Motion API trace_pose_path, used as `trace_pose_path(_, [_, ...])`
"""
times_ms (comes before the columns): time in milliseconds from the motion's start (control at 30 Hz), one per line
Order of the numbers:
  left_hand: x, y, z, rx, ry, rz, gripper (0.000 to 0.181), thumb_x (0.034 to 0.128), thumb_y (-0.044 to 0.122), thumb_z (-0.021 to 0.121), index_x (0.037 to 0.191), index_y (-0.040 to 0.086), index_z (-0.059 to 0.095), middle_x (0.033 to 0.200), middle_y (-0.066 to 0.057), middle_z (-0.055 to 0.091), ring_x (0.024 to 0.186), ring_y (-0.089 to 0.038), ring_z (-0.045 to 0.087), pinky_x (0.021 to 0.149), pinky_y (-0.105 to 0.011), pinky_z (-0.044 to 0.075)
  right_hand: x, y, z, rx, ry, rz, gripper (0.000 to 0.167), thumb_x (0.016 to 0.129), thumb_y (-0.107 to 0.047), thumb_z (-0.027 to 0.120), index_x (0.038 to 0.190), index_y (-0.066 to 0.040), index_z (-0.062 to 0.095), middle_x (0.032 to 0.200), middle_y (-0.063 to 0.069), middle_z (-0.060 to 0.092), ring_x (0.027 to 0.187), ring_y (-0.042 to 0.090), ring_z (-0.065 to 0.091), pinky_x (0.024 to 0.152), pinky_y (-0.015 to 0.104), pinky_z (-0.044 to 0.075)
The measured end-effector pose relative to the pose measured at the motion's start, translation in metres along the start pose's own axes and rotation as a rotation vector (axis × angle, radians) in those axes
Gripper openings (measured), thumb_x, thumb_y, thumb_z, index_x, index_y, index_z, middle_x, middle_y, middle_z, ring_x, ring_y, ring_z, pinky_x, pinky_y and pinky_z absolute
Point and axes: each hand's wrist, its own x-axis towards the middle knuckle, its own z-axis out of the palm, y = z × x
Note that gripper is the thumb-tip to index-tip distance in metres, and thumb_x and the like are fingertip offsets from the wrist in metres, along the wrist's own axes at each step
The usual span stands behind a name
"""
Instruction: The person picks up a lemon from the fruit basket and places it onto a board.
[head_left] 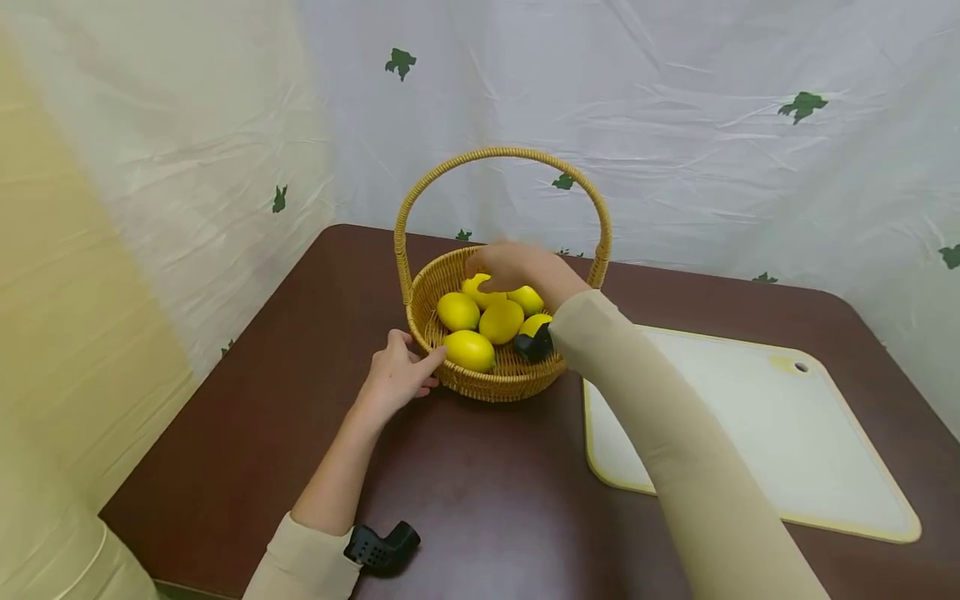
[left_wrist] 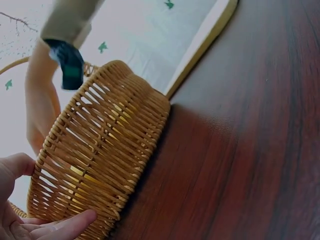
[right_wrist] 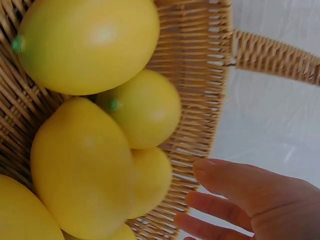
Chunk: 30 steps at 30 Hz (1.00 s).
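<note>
A round wicker basket (head_left: 498,390) with a tall arched handle (head_left: 498,152) holds several yellow lemons (head_left: 470,350). At its near left side my left hand (head_left: 397,371) grips the rim, thumb over the edge and fingers against the outer wall; the left wrist view shows the woven side (left_wrist: 100,150) close up. Under the handle, my right hand (head_left: 517,262) hovers over the far part of the basket, fingers loosely bent. In the right wrist view that hand (right_wrist: 260,200) holds nothing, its thumb apart from the fingers, beside lemons (right_wrist: 82,167) with green tips.
A white cutting board (head_left: 750,433) with a yellow edge lies to the right of the basket on the dark brown table (head_left: 480,483). Behind hangs a pale curtain (head_left: 675,150) with green leaf shapes. A black wrist device (head_left: 384,548) sits on the left sleeve.
</note>
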Motion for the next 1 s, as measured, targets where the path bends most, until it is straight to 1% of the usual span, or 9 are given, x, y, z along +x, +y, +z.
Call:
trace_pose_path(100, [-0.004,-0.002,0.001,0.003,0.01,0.001,0.058,0.0859,0.036,0.063,0.121,0.002,0.031,0.101,-0.016,0.06,0.076,-0.026,0.067,0.065,-0.033,0.056,0.007,0.004,0.009,0.02,-0.004,0.022,0.035,0.093,-0.016,0.054,0.127,-0.009,0.052,0.128,0.008,0.05,0.118,0.026,0.044,0.098,0.041,0.037])
trace_pose_path(267, [-0.007,-0.001,0.004,0.009,0.026,0.026,0.058,0.0858,0.035,0.063,0.12,0.001,0.031,0.097,-0.016,0.062,0.073,-0.025,0.067,0.063,-0.033,0.056,0.013,0.01,0.023,0.104,0.029,0.058,0.032,0.093,-0.014,0.055,0.125,-0.013,0.054,0.126,0.008,0.048,0.117,0.026,0.04,0.098,0.042,0.036])
trace_pose_path(433, [-0.009,0.001,0.005,0.01,0.032,0.036,0.056,0.0855,0.036,0.064,0.118,0.003,0.032,0.097,-0.015,0.062,0.073,-0.025,0.067,0.061,-0.032,0.056,0.015,0.013,0.036,0.189,0.073,0.135,0.033,0.09,-0.015,0.055,0.123,-0.02,0.056,0.128,0.007,0.044,0.116,0.024,0.037,0.096,0.043,0.036])
trace_pose_path(533, [-0.009,0.002,0.004,-0.004,0.028,0.031,0.056,0.0854,0.037,0.064,0.118,0.004,0.032,0.098,-0.016,0.062,0.074,-0.025,0.067,0.062,-0.033,0.056,0.015,0.015,0.041,0.211,0.114,0.17,0.034,0.09,-0.018,0.056,0.124,-0.022,0.056,0.132,0.006,0.042,0.122,0.024,0.034,0.098,0.045,0.035])
trace_pose_path(633, [-0.008,0.002,0.002,-0.015,0.027,0.035,0.056,0.0856,0.037,0.064,0.118,0.004,0.031,0.097,-0.016,0.062,0.073,-0.025,0.067,0.062,-0.034,0.056,0.015,0.015,0.043,0.212,0.153,0.166,0.034,0.091,-0.021,0.056,0.126,-0.021,0.055,0.134,0.007,0.042,0.126,0.027,0.031,0.1,0.046,0.033])
trace_pose_path(733, [-0.009,0.002,-0.001,-0.016,0.034,0.041,0.057,0.0857,0.037,0.064,0.118,0.004,0.031,0.095,-0.016,0.062,0.072,-0.025,0.067,0.061,-0.034,0.056,0.015,0.014,0.043,0.211,0.171,0.158,0.036,0.092,-0.023,0.056,0.128,-0.019,0.054,0.135,0.008,0.041,0.127,0.028,0.031,0.101,0.046,0.033])
trace_pose_path(900, [-0.009,0.002,-0.004,-0.015,0.031,0.04,0.056,0.0861,0.036,0.063,0.117,0.004,0.031,0.095,-0.015,0.062,0.073,-0.025,0.067,0.061,-0.033,0.056,0.013,0.01,0.041,0.212,0.136,0.211,0.043,0.092,-0.026,0.054,0.135,-0.025,0.046,0.145,0.011,0.028,0.132,0.031,0.024,0.102,0.051,0.029])
trace_pose_path(1000, [-0.009,0.003,-0.005,-0.016,0.026,0.033,0.055,0.0862,0.036,0.063,0.117,0.003,0.031,0.095,-0.016,0.061,0.074,-0.025,0.067,0.061,-0.033,0.056,0.012,0.01,0.043,0.213,0.105,0.238,0.052,0.09,-0.023,0.056,0.139,-0.028,0.04,0.149,0.01,0.02,0.134,0.031,0.021,0.102,0.053,0.028])
